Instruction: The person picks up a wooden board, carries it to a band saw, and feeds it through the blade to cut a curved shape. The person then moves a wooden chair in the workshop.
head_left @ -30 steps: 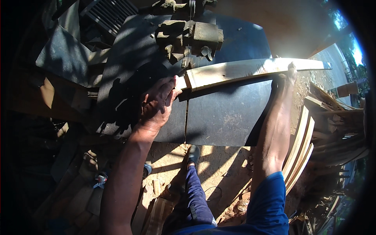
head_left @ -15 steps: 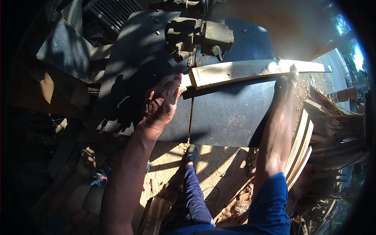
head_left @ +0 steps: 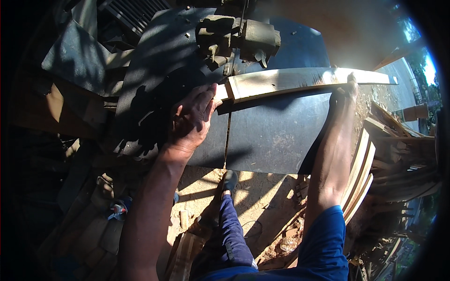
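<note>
A long, slightly curved piece of pale wood [head_left: 286, 80] lies crosswise over the dark metal saw table [head_left: 281, 140], with a narrower stepped end at its left. My left hand [head_left: 193, 114] is closed on that stepped end, its fingers along the wood. Near the other end, my right hand [head_left: 346, 89] grips the lower edge, thumb on the top face; its remaining fingers are mostly hidden underneath. Just beyond the wood, a bulky metal guide block [head_left: 260, 43] stands around a thin upright saw blade [head_left: 243, 18].
A thin slot [head_left: 228, 140] runs through the table toward me. Curved wooden strips [head_left: 358, 173] are stacked at the right, beside other lumber. Sawdust and offcuts cover the ground [head_left: 262, 192] by my foot. A metal sheet [head_left: 75, 58] leans at the left.
The wood's left end has shifted slightly away from me, with my left hand moving along. My right hand keeps its grip almost in place.
</note>
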The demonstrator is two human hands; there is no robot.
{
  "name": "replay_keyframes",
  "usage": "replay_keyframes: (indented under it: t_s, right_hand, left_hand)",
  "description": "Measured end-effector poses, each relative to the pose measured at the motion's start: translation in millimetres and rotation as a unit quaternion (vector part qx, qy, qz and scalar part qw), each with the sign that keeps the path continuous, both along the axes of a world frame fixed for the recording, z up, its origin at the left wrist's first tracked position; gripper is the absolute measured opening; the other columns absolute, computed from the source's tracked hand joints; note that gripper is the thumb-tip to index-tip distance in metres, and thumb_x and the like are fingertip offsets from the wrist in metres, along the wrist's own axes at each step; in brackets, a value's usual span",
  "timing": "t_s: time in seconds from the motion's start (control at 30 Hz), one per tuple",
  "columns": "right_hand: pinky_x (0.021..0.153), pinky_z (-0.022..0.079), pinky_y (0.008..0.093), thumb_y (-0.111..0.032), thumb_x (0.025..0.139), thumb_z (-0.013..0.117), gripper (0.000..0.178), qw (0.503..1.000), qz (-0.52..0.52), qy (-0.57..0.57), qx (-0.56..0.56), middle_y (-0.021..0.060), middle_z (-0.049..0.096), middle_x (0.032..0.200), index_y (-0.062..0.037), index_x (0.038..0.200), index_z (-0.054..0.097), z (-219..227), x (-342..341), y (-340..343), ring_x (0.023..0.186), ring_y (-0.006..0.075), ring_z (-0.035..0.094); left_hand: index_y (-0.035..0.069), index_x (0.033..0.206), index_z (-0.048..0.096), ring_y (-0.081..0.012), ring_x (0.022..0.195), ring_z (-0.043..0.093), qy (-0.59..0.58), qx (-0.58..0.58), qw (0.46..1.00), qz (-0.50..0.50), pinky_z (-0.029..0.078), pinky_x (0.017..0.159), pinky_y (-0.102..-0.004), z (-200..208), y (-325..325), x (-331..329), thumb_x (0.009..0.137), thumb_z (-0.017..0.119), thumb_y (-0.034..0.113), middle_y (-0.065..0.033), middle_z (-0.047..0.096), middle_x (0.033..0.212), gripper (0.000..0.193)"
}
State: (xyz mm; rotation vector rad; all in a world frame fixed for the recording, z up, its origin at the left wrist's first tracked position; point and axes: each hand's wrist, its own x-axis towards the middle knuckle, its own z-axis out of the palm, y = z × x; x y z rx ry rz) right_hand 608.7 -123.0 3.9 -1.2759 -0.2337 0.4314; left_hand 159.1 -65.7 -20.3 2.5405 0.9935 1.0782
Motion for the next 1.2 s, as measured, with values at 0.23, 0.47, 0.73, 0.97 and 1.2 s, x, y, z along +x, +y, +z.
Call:
replay_keyframes:
  t_s: [0.23,0.47,0.73,0.97,1.2]
  right_hand:
    - [0.081,0.057,0.0447,-0.039,0.107,0.034,0.053,1.0,0.0,-0.003,0.0,0.0247,0.06,0.119,0.0062,0.133,0.041,-2,-6,-4,0.1,0.0364,0.065]
    - [0.082,0.056,0.0436,-0.039,0.107,0.035,0.052,1.0,0.004,-0.001,-0.001,0.0236,0.06,0.119,0.0057,0.132,0.043,-7,-12,3,0.1,0.0354,0.065]
    - [0.083,0.056,0.0425,-0.039,0.107,0.037,0.051,1.0,-0.001,0.003,-0.003,0.0223,0.06,0.119,0.0052,0.131,0.045,-14,-12,3,0.1,0.0342,0.064]
    - [0.083,0.055,0.0415,-0.039,0.107,0.038,0.05,1.0,-0.016,-0.013,-0.004,0.0212,0.06,0.119,0.0047,0.13,0.046,-3,9,2,0.1,0.0332,0.064]
    - [0.084,0.055,0.0405,-0.038,0.107,0.038,0.049,1.0,-0.006,0.017,-0.002,0.0201,0.06,0.119,0.0042,0.13,0.048,-10,-7,16,0.1,0.0322,0.063]
  left_hand:
    - [0.003,0.116,0.068,-0.0239,0.097,0.07,0.012,0.012,1.0,0.004,0.058,0.082,-0.0316,-1,1,-2,0.088,0.07,0.01,-0.0102,0.07,0.109,0.028]
    - [0.002,0.115,0.067,-0.024,0.096,0.07,-0.004,-0.015,1.0,0.01,0.058,0.081,-0.0319,-1,1,-8,0.089,0.069,0.01,-0.0102,0.07,0.108,0.028]
    - [0.007,0.121,0.066,-0.0287,0.093,0.07,0.001,-0.024,1.0,0.006,0.058,0.079,-0.0362,-3,1,-5,0.088,0.07,0.011,-0.0109,0.07,0.109,0.033]
    - [0.003,0.114,0.068,-0.0225,0.091,0.07,0.009,0.049,0.999,-0.018,0.058,0.077,-0.0298,6,2,4,0.085,0.074,0.013,-0.0082,0.07,0.105,0.031]
    - [0.005,0.115,0.067,-0.024,0.091,0.07,0.01,-0.008,1.0,-0.014,0.058,0.076,-0.0316,5,-4,-3,0.085,0.075,0.014,-0.0084,0.07,0.104,0.032]
